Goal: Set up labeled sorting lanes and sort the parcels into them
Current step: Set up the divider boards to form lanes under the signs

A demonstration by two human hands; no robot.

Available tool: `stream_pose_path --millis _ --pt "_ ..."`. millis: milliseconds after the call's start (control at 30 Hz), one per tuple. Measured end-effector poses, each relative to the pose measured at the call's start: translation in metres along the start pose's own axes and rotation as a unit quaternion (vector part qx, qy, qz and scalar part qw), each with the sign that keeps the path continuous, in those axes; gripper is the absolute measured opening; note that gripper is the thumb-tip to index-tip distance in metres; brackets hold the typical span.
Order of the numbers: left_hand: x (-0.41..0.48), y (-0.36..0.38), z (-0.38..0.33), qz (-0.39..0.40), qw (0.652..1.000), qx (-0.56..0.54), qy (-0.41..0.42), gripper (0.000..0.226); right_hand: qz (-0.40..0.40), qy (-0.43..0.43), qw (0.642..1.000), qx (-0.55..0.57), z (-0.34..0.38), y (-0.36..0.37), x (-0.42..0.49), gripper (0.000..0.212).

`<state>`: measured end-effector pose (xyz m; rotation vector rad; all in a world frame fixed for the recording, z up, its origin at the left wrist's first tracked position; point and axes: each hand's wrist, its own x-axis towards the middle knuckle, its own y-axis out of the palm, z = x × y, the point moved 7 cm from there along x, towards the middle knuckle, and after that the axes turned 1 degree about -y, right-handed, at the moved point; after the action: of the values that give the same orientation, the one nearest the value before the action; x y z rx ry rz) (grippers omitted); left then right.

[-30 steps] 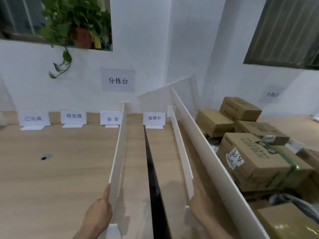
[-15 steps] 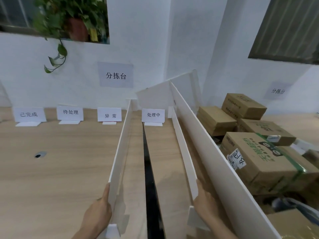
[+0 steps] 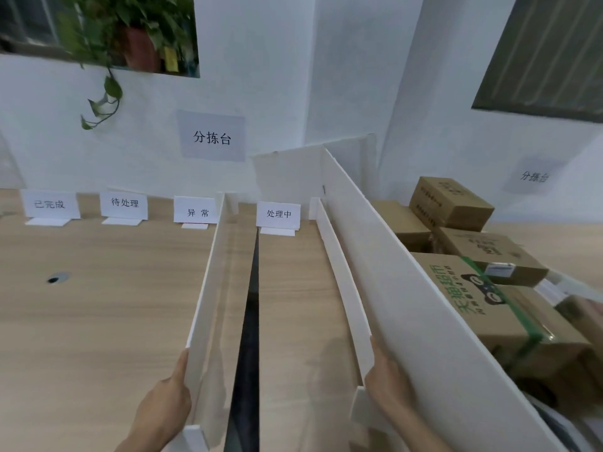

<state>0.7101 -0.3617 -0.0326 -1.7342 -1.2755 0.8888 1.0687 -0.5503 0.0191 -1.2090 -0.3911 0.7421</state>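
Gripping the near end of the left divider (image 3: pixel 212 288) with the left hand (image 3: pixel 160 409), low in the frame just left of centre, thumb laid up the board's edge, other fingers hidden behind it. Gripping the near end of the lower right divider (image 3: pixel 342 288) likewise with the right hand (image 3: pixel 388 396), tucked between that strip and the tall white board (image 3: pixel 424 321). Standing both dividers on edge on the bench (image 3: pixel 98 321), pointing up the frame toward the label cards (image 3: pixel 278 214). Probably light, thin sheet: stiff enough to stand, yet bowing visibly along the right strip. Best held low at the ends and steered gently; easy to tip or crease. Leaving the parcels (image 3: pixel 509 314) piled at right beyond the tall board, none yet in a lane.
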Motion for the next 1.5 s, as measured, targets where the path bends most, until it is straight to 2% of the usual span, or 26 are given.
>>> stream_pose_path --millis 333,1500 --pt "-0.001 0.016 -0.026 0.006 0.999 0.023 -0.021 0.076 0.017 0.002 1.0 0.017 -0.042 0.017 0.016 0.07" --pt "0.03 0.028 -0.023 0.039 0.998 0.026 -0.042 0.071 0.027 0.021 0.999 0.012 -0.04 0.047 0.036 0.072"
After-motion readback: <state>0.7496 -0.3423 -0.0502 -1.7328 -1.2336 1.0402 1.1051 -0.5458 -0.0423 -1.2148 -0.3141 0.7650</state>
